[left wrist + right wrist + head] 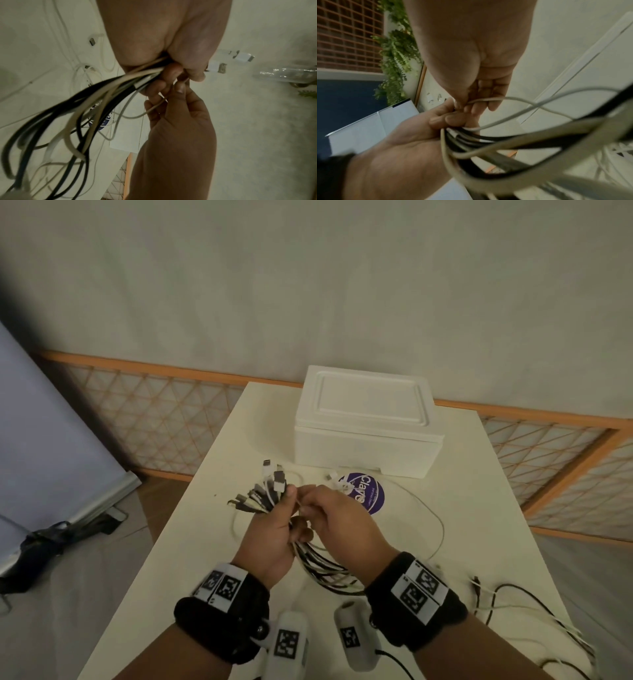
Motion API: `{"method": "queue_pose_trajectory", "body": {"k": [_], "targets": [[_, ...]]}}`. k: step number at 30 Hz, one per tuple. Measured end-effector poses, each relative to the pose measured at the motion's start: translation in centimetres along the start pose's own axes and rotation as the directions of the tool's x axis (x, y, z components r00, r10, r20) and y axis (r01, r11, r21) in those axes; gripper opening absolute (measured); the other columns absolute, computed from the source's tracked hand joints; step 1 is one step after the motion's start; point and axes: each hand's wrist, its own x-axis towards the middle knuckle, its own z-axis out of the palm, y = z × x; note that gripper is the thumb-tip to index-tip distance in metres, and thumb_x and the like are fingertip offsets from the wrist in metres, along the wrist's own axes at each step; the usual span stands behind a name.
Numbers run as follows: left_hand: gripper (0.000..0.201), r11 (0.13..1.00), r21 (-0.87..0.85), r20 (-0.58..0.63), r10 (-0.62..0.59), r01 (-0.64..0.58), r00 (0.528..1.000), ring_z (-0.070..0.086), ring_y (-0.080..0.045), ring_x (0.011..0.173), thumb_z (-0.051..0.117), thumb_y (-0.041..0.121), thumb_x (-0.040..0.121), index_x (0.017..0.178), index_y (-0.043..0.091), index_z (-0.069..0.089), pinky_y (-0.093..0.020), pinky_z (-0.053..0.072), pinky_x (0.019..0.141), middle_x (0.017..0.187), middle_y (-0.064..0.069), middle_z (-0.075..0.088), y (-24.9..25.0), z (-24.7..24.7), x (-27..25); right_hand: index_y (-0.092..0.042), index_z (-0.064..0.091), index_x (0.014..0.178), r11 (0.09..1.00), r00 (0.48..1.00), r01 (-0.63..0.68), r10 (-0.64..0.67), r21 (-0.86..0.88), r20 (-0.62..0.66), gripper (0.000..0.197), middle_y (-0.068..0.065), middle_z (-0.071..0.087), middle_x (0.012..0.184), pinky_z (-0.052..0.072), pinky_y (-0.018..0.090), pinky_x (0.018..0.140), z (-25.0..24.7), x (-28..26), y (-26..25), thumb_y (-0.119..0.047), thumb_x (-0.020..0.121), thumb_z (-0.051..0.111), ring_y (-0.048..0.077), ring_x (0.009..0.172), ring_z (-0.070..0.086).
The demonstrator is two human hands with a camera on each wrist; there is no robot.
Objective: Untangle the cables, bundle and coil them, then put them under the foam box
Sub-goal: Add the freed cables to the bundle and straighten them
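My left hand [274,529] grips a bundle of black and white cables [325,570] above the table, with their plug ends [263,491] fanning out past the fingers. In the left wrist view the bundle [96,97] trails down from that fist. My right hand [339,518] sits right beside it and pinches one thin white cable [488,100] between thumb and fingers. That thin cable [435,518] loops away over the table. The white foam box [366,422] stands closed at the table's far side, beyond both hands.
A purple round sticker [368,494] lies on the white table [479,508] in front of the box. More black and white cables [513,601] lie at the table's right front edge. A lattice fence [154,419] runs behind, and a folded panel [51,440] leans at the left.
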Motion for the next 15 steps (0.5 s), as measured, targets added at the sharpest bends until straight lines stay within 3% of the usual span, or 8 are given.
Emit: {"method": "queue_pose_trajectory", "body": {"k": [2, 5, 8, 10, 12, 15], "targets": [[0.038, 1.000, 0.031, -0.072, 0.003, -0.001, 0.997, 0.045, -0.012, 0.045, 0.054, 0.037, 0.090, 0.077, 0.006, 0.071, -0.023, 0.041, 0.047, 0.060, -0.008, 0.053, -0.1, 0.0, 0.0, -0.024, 0.058, 0.094, 1.000, 0.999, -0.011, 0.011, -0.014, 0.039, 0.017, -0.007, 0.069, 0.101, 0.052, 0.032, 0.080, 0.4, -0.5, -0.2, -0.038, 0.090, 0.049, 0.014, 0.086, 0.065], [0.050, 0.999, -0.003, -0.112, 0.036, -0.037, 0.993, 0.065, -0.015, 0.058, 0.051, 0.035, 0.093, 0.052, 0.011, 0.067, -0.029, 0.052, 0.063, 0.067, -0.009, 0.069, 0.3, 0.0, -0.1, -0.018, 0.060, 0.096, 0.988, 0.994, 0.033, -0.016, -0.151, 0.112, 0.018, -0.001, 0.069, 0.097, 0.047, 0.030, 0.072, -0.1, -1.0, -0.1, -0.034, 0.092, 0.054, 0.019, 0.086, 0.062], [0.043, 0.989, -0.127, -0.017, 0.079, -0.080, 0.997, 0.063, -0.016, 0.059, 0.051, 0.043, 0.084, 0.053, 0.014, 0.058, -0.035, 0.055, 0.072, 0.059, -0.004, 0.064, 2.3, -0.6, -0.5, -0.011, 0.060, 0.095, 0.926, 0.978, 0.002, 0.077, -0.379, 0.194, 0.019, 0.009, 0.066, 0.093, 0.047, 0.038, 0.075, -1.5, -0.9, 2.6, -0.026, 0.093, 0.049, 0.027, 0.087, 0.060], [0.044, 0.976, -0.209, 0.060, 0.082, -0.068, 0.995, 0.050, -0.012, 0.046, 0.050, 0.043, 0.084, 0.048, 0.019, 0.046, -0.029, 0.054, 0.057, 0.045, 0.002, 0.044, 4.0, -1.5, -1.0, -0.009, 0.063, 0.096, 0.861, 0.955, -0.044, 0.184, -0.507, 0.231, 0.021, 0.009, 0.063, 0.098, 0.046, 0.039, 0.085, -2.6, -0.7, 5.3, -0.023, 0.094, 0.048, 0.026, 0.094, 0.057], [0.046, 0.981, -0.188, 0.124, 0.077, -0.053, 0.989, 0.033, -0.007, 0.037, 0.058, 0.041, 0.083, 0.048, 0.020, 0.038, -0.020, 0.039, 0.041, 0.041, 0.006, 0.030, 5.1, -2.5, -1.7, -0.010, 0.067, 0.095, 0.839, 0.957, -0.113, 0.237, -0.533, 0.169, 0.019, 0.005, 0.060, 0.095, 0.044, 0.032, 0.087, -3.7, -0.3, 7.5, -0.021, 0.092, 0.051, 0.022, 0.095, 0.055], [0.052, 0.993, -0.106, 0.179, 0.075, -0.057, 0.981, 0.024, -0.004, 0.033, 0.089, 0.031, 0.056, 0.051, 0.020, 0.039, -0.017, 0.027, 0.036, 0.042, 0.007, 0.028, 4.9, -3.5, -2.0, -0.011, 0.068, 0.087, 0.878, 0.953, -0.288, 0.301, -0.382, -0.027, 0.014, -0.005, 0.057, 0.078, 0.039, 0.022, 0.068, -5.6, 0.7, 7.6, -0.014, 0.090, 0.054, 0.017, 0.080, 0.059]]}}
